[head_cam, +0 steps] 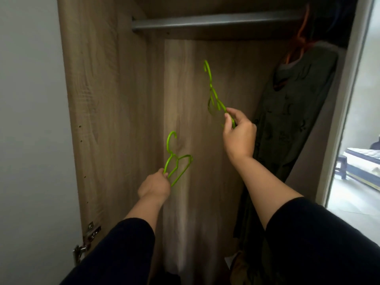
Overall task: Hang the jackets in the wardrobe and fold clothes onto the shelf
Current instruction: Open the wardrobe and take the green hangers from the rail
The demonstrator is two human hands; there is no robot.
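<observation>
Left hand (154, 187) pinches one bright green plastic hanger (177, 159) by its shoulder end, hook up, held low before the wardrobe back panel (185, 79). Right hand (239, 134) grips a bunch of green hangers (213, 95) by their lower end, hooks pointing up toward the metal rail (216, 21); the count in this bunch cannot be told, at least two overlap. Neither lot touches the rail. One dark green garment (294, 112) hangs on an orange hanger (302, 36) at the rail's right end, against the wardrobe's right side. Two hinges (88, 241) show at the left panel's lower edge.
</observation>
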